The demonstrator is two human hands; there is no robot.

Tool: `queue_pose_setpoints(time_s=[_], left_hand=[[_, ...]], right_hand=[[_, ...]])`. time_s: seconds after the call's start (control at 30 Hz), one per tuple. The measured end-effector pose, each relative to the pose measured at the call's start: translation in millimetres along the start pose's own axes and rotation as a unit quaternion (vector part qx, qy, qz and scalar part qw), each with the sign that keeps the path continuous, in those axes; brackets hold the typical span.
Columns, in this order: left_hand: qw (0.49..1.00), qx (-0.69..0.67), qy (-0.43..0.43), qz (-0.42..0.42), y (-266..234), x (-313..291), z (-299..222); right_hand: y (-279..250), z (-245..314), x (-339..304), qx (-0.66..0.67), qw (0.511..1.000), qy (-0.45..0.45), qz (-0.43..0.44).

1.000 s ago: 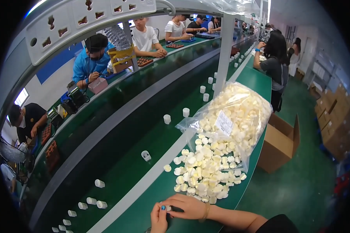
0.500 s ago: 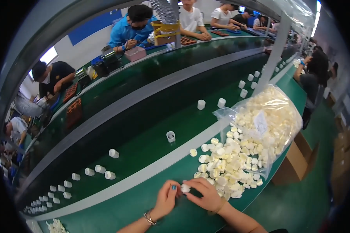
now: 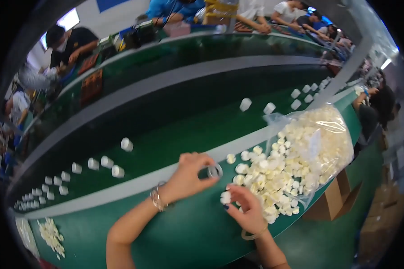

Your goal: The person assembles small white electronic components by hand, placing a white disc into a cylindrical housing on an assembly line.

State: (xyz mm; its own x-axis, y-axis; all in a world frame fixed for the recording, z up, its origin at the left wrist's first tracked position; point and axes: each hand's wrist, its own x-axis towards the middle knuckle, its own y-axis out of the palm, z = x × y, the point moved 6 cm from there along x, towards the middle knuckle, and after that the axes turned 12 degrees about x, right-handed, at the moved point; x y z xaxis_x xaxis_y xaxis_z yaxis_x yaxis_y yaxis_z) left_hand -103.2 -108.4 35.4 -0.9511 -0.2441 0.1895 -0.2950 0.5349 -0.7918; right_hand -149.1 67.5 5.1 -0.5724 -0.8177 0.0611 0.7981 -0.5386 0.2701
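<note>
Above the near rim of the conveyor, my left hand [image 3: 184, 178] grips a short white hollow cylinder [image 3: 215, 171] between thumb and fingers, its open end showing. Close by on the right, my right hand [image 3: 248, 210] pinches a small white round disc [image 3: 225, 197] with a notched edge. Beside that hand a heap of similar cream-white discs [image 3: 267, 179] spreads over the green work surface [image 3: 179, 233]. The heap spills from a large clear plastic bag [image 3: 332, 134] full of discs.
White cylinders [image 3: 93, 163] stand in loose rows on the green conveyor [image 3: 179, 130], left and far right. A smaller disc pile [image 3: 50, 235] lies at far left. A metal post [image 3: 345, 71] rises behind the bag; a cardboard box [image 3: 334, 195] is below right. People work across the line.
My left hand has moved up to the conveyor's rim and taken hold of a cylinder that stood on the belt. My right hand has parted from it, keeping the disc. The view has shifted.
</note>
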Motion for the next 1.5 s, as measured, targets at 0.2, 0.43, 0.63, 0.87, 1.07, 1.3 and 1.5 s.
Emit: queue_pose_setpoints(time_s=[0.2, 0.43, 0.63, 0.87, 1.07, 1.3, 1.5], left_hand=[[1.0, -0.009, 0.007, 0.025, 32, -82, -16], [0.999, -0.052, 0.01, 0.009, 46, -82, -8], [0.999, -0.053, 0.011, 0.003, 50, -84, -7], [0.999, -0.05, 0.007, -0.003, 52, -84, -5], [0.999, -0.048, 0.014, -0.004, 53, -82, -7], [0.999, -0.047, 0.014, -0.007, 53, -81, -6], [0.999, -0.041, 0.018, 0.0, 53, -83, -7]], right_hand=[[18, 19, 16, -0.232, 0.967, 0.0, 0.109], [29, 21, 17, -0.367, 0.909, -0.015, 0.199], [31, 17, 15, -0.38, 0.906, 0.01, 0.185], [10, -11, 12, -0.149, 0.964, 0.203, 0.089], [17, -25, 10, -0.103, 0.978, 0.178, 0.034], [17, -30, 14, -0.079, 0.98, 0.174, 0.045], [16, -32, 12, -0.033, 0.966, 0.251, 0.051]])
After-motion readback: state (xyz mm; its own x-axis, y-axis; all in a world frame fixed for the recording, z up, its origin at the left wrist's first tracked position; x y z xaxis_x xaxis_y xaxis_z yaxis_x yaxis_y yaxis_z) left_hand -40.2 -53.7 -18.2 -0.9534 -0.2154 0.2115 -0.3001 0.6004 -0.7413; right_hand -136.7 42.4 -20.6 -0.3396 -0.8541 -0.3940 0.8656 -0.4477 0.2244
